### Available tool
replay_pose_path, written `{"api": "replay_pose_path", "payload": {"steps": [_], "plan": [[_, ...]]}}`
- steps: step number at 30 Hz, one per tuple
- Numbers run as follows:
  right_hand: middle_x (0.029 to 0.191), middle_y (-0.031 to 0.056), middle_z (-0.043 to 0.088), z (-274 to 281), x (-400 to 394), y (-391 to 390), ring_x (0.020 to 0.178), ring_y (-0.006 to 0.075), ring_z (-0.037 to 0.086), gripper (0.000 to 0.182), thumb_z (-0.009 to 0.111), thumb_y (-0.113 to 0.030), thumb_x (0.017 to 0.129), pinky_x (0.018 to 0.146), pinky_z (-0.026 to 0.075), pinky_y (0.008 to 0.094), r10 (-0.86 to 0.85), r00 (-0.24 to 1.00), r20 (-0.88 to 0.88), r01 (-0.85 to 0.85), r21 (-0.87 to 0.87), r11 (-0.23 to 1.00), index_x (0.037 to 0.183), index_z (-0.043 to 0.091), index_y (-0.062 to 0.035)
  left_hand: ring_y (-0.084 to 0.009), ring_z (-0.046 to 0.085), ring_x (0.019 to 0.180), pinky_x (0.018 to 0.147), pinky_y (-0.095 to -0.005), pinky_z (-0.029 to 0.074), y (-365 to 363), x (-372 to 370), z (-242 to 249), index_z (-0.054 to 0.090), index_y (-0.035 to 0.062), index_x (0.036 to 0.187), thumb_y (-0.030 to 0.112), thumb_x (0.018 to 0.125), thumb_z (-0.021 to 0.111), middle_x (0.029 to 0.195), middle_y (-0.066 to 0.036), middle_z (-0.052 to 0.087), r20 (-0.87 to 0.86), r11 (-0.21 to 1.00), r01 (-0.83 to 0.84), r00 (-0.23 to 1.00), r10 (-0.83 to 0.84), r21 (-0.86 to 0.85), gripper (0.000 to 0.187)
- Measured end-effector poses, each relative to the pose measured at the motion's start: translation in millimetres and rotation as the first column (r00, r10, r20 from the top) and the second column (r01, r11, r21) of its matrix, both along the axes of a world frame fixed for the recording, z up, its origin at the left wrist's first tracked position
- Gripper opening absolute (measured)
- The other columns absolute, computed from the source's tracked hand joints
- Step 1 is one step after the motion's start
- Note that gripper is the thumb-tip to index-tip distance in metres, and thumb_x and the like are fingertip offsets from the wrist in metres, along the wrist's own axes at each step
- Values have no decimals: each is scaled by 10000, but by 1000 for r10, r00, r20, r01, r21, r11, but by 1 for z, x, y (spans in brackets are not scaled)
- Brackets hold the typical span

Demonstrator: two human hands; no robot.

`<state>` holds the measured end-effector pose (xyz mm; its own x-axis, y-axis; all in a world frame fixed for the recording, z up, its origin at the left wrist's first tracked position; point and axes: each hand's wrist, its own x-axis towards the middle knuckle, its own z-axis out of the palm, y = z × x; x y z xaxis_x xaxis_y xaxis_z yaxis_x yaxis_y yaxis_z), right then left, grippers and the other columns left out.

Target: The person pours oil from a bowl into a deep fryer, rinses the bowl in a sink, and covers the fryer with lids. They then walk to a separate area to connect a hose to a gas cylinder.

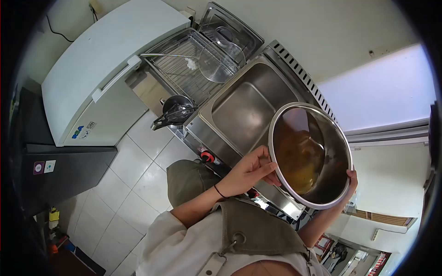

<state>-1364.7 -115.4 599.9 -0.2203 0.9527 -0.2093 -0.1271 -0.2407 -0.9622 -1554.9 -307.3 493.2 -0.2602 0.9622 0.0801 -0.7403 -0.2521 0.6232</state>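
Steadiness seems to matter most in holding the deep, round stainless-steel pot [338, 154] right of centre in the frame: an even grip from opposite sides and slow, small movements should keep its translucent amber-brown liquid [297, 161] from slopping over the rim. The left hand [248, 175], with a thin black band [220, 192] at its wrist, is closed on the pot's left edge, thumb against the rim. The right hand [352, 181] shows only partly at the right edge, digits curled against the rim; the rest hides behind the pot. Inside, the liquid covers the bottom and catches pale reflections, beneath shiny, bare grey walls. The pot overlaps, in view, a rectangular stainless-steel basin [248, 106] near centre.
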Motion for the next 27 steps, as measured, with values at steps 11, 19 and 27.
{"api": "replay_pose_path", "payload": {"steps": [11,19,27], "plan": [[1000,154,586,2,0,9,876,241,588,476,485,-184,712,785,479,329,53,997,63,-56,52,997,1134,502,36,-212,658,813,702,-274,534,-4,1,-5,355,55,1002,216,956,420,910,-142,629,86,996,77,994,-72,-49,180],[967,126,591,5,-3,11,856,215,582,423,498,-205,725,764,462,299,3,994,111,-16,116,993,1077,544,25,-217,659,813,696,-272,540,-7,5,-9,356,55,1022,201,954,423,908,-141,628,137,994,61,989,-48,-93,174],[943,103,591,5,1,18,827,199,575,387,507,-228,741,738,456,295,73,987,143,-90,116,989,1040,546,15,-236,666,769,653,-281,552,-7,5,-9,362,58,1072,192,950,428,876,-137,627,174,992,56,984,-36,-113,192]]}}
